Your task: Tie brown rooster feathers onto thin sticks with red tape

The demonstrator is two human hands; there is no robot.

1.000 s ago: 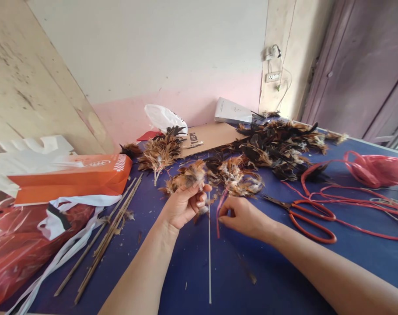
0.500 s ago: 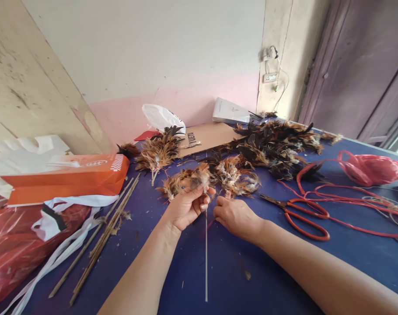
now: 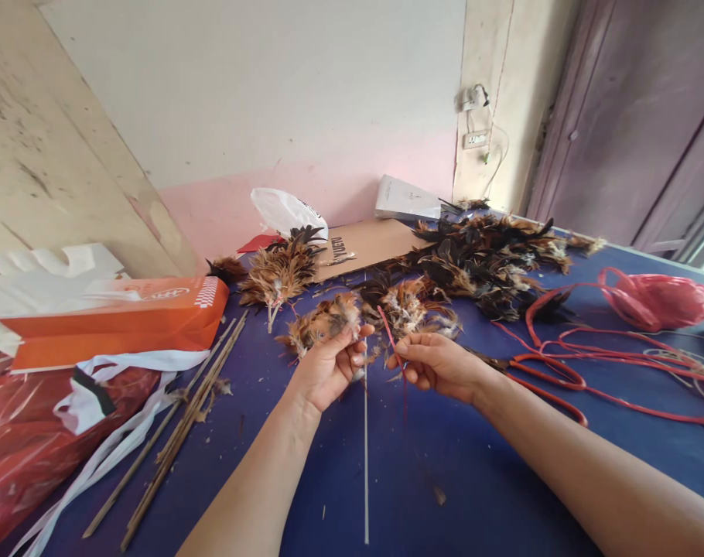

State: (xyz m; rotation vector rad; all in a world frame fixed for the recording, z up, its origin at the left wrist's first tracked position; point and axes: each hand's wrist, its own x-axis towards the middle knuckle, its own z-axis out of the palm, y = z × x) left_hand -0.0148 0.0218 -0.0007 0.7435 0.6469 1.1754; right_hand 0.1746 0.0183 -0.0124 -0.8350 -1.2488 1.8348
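My left hand (image 3: 327, 365) is closed round a small bundle of brown feathers (image 3: 322, 320), held just above the blue table (image 3: 387, 480). My right hand (image 3: 436, 362) pinches a thin red string (image 3: 394, 340) close beside the bundle, fingers together. The string runs up past my thumb and down below the hand. A thin pale stick (image 3: 365, 456) lies on the table under both hands, pointing toward me.
Feather piles (image 3: 485, 259) cover the far table. Red-handled scissors (image 3: 538, 371) and a pink string roll (image 3: 657, 298) with loose red loops lie right. Thin sticks (image 3: 178, 433), an orange bag (image 3: 114, 321) and red and white plastic lie left. Cardboard (image 3: 367, 240) sits by the wall.
My right hand has risen from the table with the red string, turning palm inward beside the feather bundle. My left hand has kept its hold on the feathers, nearly still.
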